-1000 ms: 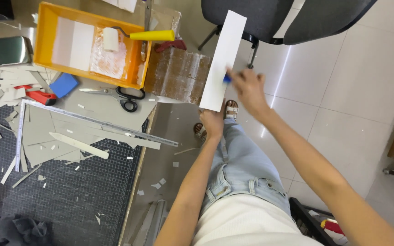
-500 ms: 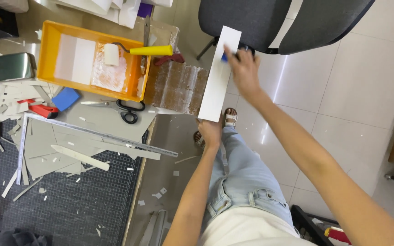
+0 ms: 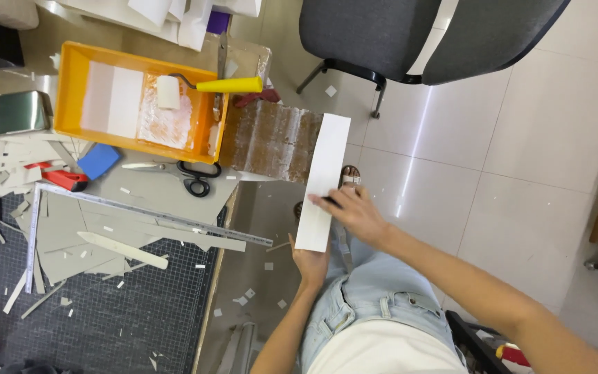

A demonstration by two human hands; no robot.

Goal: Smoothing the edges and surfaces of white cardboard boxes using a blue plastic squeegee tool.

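Over the lap, off the table edge: white strip [image 3: 324,181] held long-ways, far end tilted out toward the brown block [image 3: 271,140] and the chair [image 3: 410,34].

Left hand [image 3: 311,262] is under the strip's near end, palm up, fingers hidden behind the card, so it looks like a support or light pinch; can't tell which. Right hand [image 3: 356,212] lies on top near the middle, fingers flat and spread, something small and dark under the fingertips, too small to identify. Not clenched, pressing rather than gripping.

Step in hand, my read: smoothing or rubbing along the strip's face, with the left hand as backing. Could also be marking it; the dark bit might be a tool tip.

Next move likely calls for:
- steady backing from below, since the strip is unsupported past the left hand and will flex
- even pressure along the length, hand sliding toward one end
- keeping the far end off the brown block, which looks close to touching

Table side: yellow tray [image 3: 70,104] with roller [image 3: 205,86] resting in it, scissors [image 3: 187,177] just beside the tray, metal ruler [image 3: 153,216] across grey card offcuts, bone folder [image 3: 122,251] on the cutting mat [image 3: 91,325]. None within reach of either hand right now.
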